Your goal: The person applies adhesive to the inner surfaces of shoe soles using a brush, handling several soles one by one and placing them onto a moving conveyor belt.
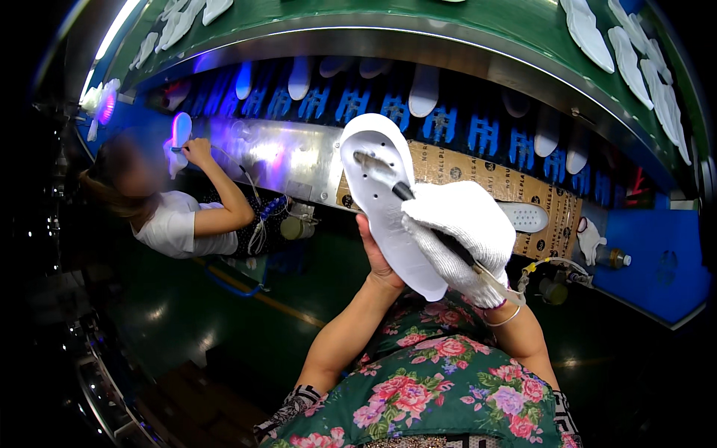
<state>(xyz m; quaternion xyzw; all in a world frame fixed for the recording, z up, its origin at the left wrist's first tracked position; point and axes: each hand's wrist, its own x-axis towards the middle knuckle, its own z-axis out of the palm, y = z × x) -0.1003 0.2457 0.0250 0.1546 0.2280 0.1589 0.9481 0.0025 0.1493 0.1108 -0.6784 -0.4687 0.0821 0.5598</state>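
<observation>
A white shoe sole point(377, 196) is held up before me, its hollow, holed side facing up and its long end tilted toward my body. My bare left hand point(379, 257) grips it from underneath and along its left edge; most of those fingers are hidden behind it. Over the sole's right edge, my right hand point(467, 228) in a white knit glove is closed on a black pen-like applicator point(403, 191) with a hose behind it. The applicator's tip reaches a recess in the sole, where a brownish patch shows. Whether the tip touches is unclear.
Beyond the cardboard-covered ledge point(455, 160), blue racks point(441, 123) hold several soles. Above them curves a green conveyor point(403, 11) carrying more soles. A perforated sole point(524, 217), glove point(590, 239) and bottle point(617, 258) lie right. A co-worker point(190, 220) sits left, holding another sole.
</observation>
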